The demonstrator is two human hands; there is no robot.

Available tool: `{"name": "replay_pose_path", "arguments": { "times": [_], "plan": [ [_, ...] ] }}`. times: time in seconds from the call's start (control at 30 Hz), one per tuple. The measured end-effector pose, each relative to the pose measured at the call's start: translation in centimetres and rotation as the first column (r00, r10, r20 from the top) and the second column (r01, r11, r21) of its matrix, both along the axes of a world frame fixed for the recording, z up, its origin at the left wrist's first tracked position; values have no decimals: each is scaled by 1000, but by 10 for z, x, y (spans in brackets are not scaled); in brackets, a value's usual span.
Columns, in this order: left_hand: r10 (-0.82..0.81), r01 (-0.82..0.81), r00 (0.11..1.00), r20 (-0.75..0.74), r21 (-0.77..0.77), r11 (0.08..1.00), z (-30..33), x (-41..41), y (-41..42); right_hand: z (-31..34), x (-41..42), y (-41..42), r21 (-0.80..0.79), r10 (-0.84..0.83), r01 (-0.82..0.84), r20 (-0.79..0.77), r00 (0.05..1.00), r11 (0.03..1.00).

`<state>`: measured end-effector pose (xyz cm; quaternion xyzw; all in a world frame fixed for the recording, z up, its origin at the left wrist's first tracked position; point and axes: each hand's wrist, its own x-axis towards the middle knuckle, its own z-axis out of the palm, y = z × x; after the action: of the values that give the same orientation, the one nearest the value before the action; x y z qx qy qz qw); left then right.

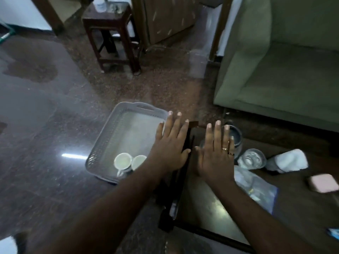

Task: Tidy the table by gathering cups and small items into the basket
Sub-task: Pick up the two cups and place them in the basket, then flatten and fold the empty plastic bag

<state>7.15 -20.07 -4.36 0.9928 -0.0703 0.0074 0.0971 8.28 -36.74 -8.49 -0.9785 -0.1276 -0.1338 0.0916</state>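
- Pale grey plastic, the basket [117, 132] sits on the floor [55, 116] just beside the worktop's [205, 204] left edge, low enough, it seems, that things can be dropped into it from above.
- Two white cups [122, 161] lie touching in its near corner; the rest of its bottom is bare, so the task looks barely begun.
- Left hand [171, 149] hovers flat, palm down, over the basket's right rim; its fingers [178, 123] are straight, slightly spread, and hold nothing.
- Right hand [215, 154] is likewise flat over the worktop's far left corner, fingers apart and empty, two rings showing. The pose reads as a pause between picks, not a grasp.
- Under and past the right fingertips stands a dark round vessel [235, 136]; whether the hand touches it cannot be told.
- Rightward on the worktop: a clear glass [252, 159], a white cloth [288, 161], a plastic bag [256, 189] and a pink item [322, 183], all well within reach and likely next to go.
- A green sofa [286, 70] stands beyond, a wooden stool [110, 33] farther off.
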Motion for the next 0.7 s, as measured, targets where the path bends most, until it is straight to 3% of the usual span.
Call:
{"name": "replay_pose_path", "arguments": {
  "times": [0.13, 0.37, 0.53, 0.7],
  "plan": [
    [-64, 77, 981, 182, -66, 995, -6, 16, -84, 8, 9, -70, -7, -120, 121, 51, 991, 993],
    [-239, 235, 963, 124, 50, 971, -54, 2, -189, -38, -14, -170, -64, -270, 265, -83, 959, 962],
    [-336, 340, 940, -54, 130, 931, -111, -19, -235, -99, -45, -219, -131, -304, 281, -216, 928, 951],
    [-292, 352, 894, -340, 130, 927, -161, -12, -256, -145, -62, -243, -150, -415, 392, -453, 789, 908]
  ]
}}
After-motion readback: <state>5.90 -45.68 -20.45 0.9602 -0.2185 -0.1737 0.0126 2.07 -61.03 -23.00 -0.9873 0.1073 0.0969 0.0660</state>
